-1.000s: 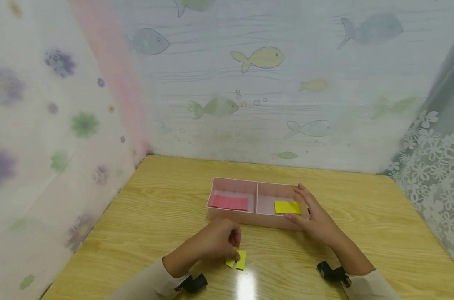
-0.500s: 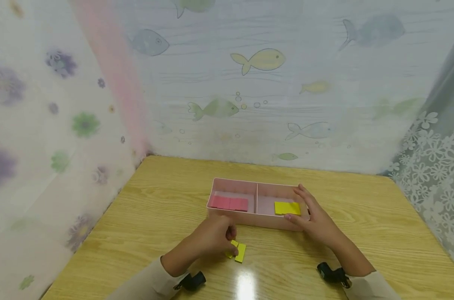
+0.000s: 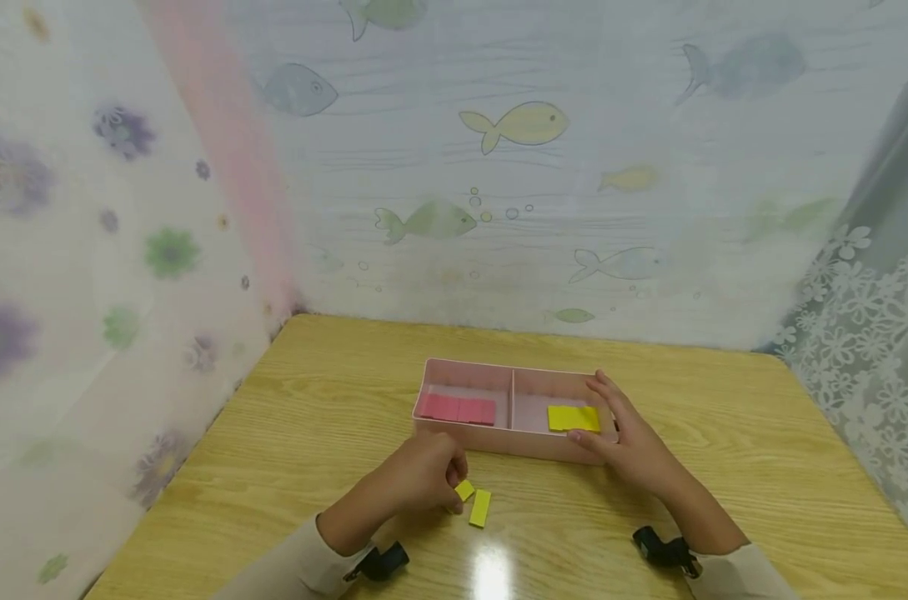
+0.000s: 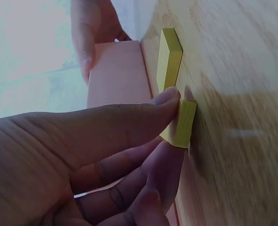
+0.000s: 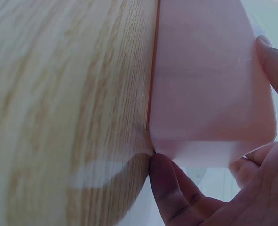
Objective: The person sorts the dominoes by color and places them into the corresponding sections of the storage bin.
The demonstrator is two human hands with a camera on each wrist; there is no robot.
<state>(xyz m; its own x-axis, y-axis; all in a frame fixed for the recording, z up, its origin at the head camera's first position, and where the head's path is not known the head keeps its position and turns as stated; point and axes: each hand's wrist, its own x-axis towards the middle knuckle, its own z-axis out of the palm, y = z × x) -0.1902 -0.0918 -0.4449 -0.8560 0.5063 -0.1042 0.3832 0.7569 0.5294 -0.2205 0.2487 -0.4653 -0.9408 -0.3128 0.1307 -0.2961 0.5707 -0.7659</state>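
Note:
My left hand [image 3: 423, 471] pinches a small yellow block [image 4: 186, 123] between thumb and fingers, close over the table in front of a pink two-compartment box [image 3: 491, 439]. Just right of it, a second yellow block [image 3: 480, 508] lies flat on the wood. My right hand [image 3: 637, 446] grips the box's right end, thumb at the near rim and fingers around the end wall. Inside, pink blocks [image 3: 457, 408] lie in a row along the left compartment's near side. Yellow blocks [image 3: 572, 418] lie side by side in the right compartment.
The box stands on a wood-grain table [image 3: 333, 375]. A fish-patterned cloth [image 3: 438, 275] hangs behind the table, and a flowered cloth [image 3: 168, 333] along its left. Black wrist cameras [image 3: 384, 562] are strapped at both sleeves.
The left hand moves slightly away from the body and left, and its yellow block now stands apart from the other one. The loose block has shifted towards the box. The right hand stays put.

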